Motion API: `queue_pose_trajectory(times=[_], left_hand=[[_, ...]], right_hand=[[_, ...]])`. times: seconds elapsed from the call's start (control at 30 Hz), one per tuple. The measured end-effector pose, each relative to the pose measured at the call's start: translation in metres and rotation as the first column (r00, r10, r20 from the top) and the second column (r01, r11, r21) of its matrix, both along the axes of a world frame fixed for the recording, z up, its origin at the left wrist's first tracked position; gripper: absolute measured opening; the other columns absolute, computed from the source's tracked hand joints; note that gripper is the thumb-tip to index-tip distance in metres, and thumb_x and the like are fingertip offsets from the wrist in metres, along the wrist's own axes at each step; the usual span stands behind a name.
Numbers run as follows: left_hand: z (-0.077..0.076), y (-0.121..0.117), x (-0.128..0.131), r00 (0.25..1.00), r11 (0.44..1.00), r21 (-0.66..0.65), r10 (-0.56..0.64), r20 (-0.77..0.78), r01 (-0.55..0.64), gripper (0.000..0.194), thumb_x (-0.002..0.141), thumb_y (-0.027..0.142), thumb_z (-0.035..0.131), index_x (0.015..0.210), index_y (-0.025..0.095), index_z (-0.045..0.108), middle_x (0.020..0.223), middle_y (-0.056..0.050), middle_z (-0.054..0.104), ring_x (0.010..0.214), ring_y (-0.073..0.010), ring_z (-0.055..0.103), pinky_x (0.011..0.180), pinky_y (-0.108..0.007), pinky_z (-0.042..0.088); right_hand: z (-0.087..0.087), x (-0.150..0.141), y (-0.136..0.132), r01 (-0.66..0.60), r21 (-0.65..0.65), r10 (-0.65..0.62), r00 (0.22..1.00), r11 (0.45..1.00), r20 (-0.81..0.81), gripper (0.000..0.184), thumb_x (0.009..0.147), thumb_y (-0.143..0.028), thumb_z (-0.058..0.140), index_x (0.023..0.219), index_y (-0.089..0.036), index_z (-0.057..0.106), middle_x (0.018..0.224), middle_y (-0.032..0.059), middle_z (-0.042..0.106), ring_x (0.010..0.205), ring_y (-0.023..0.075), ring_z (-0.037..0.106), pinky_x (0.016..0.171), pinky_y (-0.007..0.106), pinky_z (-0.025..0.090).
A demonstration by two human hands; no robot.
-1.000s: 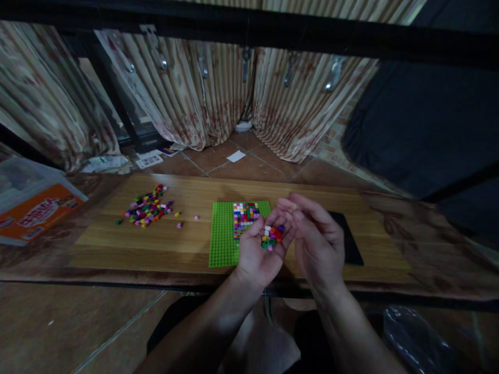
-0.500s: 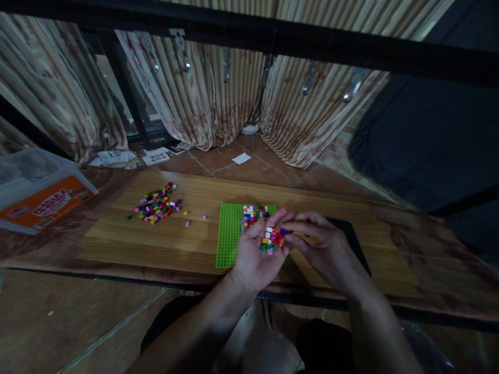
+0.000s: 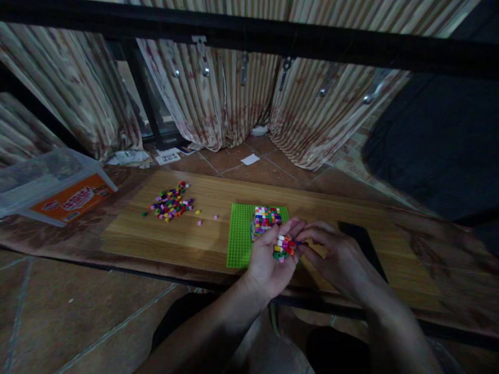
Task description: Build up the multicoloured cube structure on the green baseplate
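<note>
My left hand [image 3: 265,266] is cupped palm up and carries several small toy bricks [image 3: 284,247] in white, red, orange, yellow, green and pink. Close against its fingertips, my right hand [image 3: 345,255] pinches a purple toy brick [image 3: 299,243] between thumb and fingers. Behind the hands lies a green studded baseplate [image 3: 238,235]. On it stands a multicoloured block of stacked bricks [image 3: 266,215], its near right part covered by my left hand.
A pile of loose bricks [image 3: 172,203] lies on the wooden board [image 3: 210,241], with a few strays beside it. At the left stands a clear plastic box [image 3: 58,179] with an orange label. A flat black object [image 3: 364,244] lies right of my right hand.
The camera view has shifted, so the whole scene sits further right. More of the stacked block shows past my left hand. The purple brick has come slightly away from the others in the palm.
</note>
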State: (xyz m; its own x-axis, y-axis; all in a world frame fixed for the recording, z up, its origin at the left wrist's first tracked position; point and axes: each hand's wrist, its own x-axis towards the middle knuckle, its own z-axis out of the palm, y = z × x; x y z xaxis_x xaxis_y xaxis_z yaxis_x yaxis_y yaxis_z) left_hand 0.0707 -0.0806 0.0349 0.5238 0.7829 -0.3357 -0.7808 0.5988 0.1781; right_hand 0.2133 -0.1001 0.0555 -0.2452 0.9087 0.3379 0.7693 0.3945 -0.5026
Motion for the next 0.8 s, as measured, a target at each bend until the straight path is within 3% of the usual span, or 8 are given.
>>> queue_pose_trajectory(times=[0.13,0.27,0.37,0.5,0.67,0.8], left_hand=[[-0.003,-0.002,0.001,0.999,0.998,-0.058,0.031,-0.031,-0.033,0.030,0.089,0.026,0.048,0.097,0.008,0.070,0.102,-0.012,0.069,0.092,-0.0163,0.063,0.074,-0.023,0.048],[-0.012,-0.007,0.003,0.996,0.988,-0.134,0.066,-0.062,-0.074,0.032,0.091,0.026,0.045,0.084,0.006,0.069,0.082,-0.011,0.068,0.078,-0.0151,0.064,0.079,-0.027,0.050],[-0.020,-0.014,0.007,0.990,0.983,-0.183,-0.047,-0.135,0.022,0.034,0.091,0.027,0.043,0.074,0.007,0.066,0.071,-0.009,0.065,0.067,-0.0145,0.062,0.070,-0.027,0.050],[-0.033,-0.033,0.018,0.919,0.953,-0.265,-0.230,-0.321,0.147,0.034,0.089,0.020,0.037,0.064,0.012,0.057,0.056,-0.003,0.054,0.047,-0.0101,0.049,0.048,-0.022,0.036],[-0.048,-0.054,0.030,0.831,0.908,-0.320,-0.387,-0.399,0.269,0.028,0.085,0.017,0.036,0.065,0.013,0.056,0.058,-0.002,0.051,0.047,-0.0103,0.045,0.049,-0.024,0.033],[-0.052,-0.058,0.030,0.797,0.896,-0.339,-0.418,-0.436,0.285,0.026,0.084,0.018,0.039,0.063,0.013,0.054,0.058,-0.002,0.050,0.047,-0.0098,0.043,0.049,-0.024,0.031]], right_hand=[[0.000,0.000,0.000,-0.026,-0.041,0.027,0.999,0.999,0.020,0.012,0.083,-0.013,0.061,0.087,-0.023,0.065,0.093,0.0022,0.065,0.087,0.0173,0.063,0.078,0.032,0.050],[-0.004,0.000,0.006,0.021,-0.073,-0.026,0.997,0.997,-0.071,0.007,0.086,-0.021,0.061,0.089,-0.025,0.065,0.091,0.0012,0.063,0.083,0.0161,0.062,0.073,0.030,0.048],[-0.015,-0.010,0.016,0.101,0.006,-0.098,0.971,0.995,-0.220,0.004,0.085,-0.024,0.062,0.086,-0.025,0.066,0.091,0.0013,0.063,0.083,0.0164,0.061,0.074,0.031,0.048],[-0.033,-0.034,0.031,0.139,0.085,-0.105,0.942,0.987,-0.319,0.006,0.084,-0.024,0.064,0.088,-0.026,0.069,0.097,0.0020,0.063,0.095,0.0191,0.061,0.085,0.036,0.047],[-0.049,-0.053,0.043,0.183,0.161,-0.134,0.953,0.970,-0.271,0.007,0.082,-0.024,0.068,0.085,-0.027,0.072,0.100,0.0026,0.064,0.097,0.0212,0.058,0.089,0.041,0.044],[-0.056,-0.056,0.046,0.209,0.177,-0.157,0.950,0.962,-0.269,0.007,0.081,-0.025,0.069,0.085,-0.028,0.074,0.103,0.0033,0.063,0.101,0.0222,0.056,0.089,0.041,0.044]])
